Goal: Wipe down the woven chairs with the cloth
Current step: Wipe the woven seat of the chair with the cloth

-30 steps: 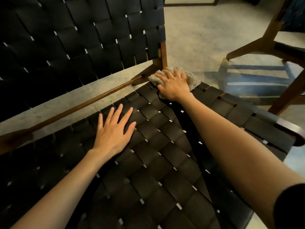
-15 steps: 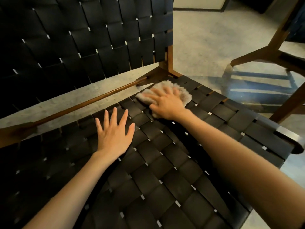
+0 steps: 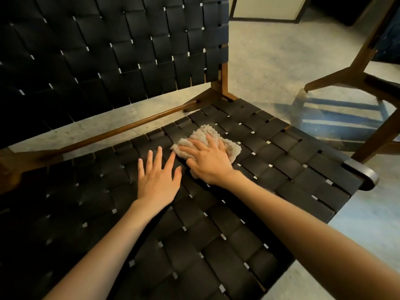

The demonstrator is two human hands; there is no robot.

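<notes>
A chair with a black woven seat (image 3: 281, 161) and a black woven backrest (image 3: 121, 57) on a brown wooden frame fills the view. A fluffy beige cloth (image 3: 205, 135) lies on the seat near its back. My right hand (image 3: 207, 161) presses flat on the cloth with straight, spread fingers and covers its near part. My left hand (image 3: 157, 178) rests flat on the bare weave just left of the cloth, fingers spread, its fingertips almost touching the right hand.
A wooden rail (image 3: 121, 131) runs behind the seat below the backrest. A second wooden chair frame (image 3: 355, 76) stands to the right on the pale concrete floor (image 3: 270, 68). The seat's rounded front corner (image 3: 368, 178) juts out at right.
My right hand has slid the cloth from the seat's back right corner leftward and toward me, ending beside my left hand. The left hand has stayed flat on the weave.
</notes>
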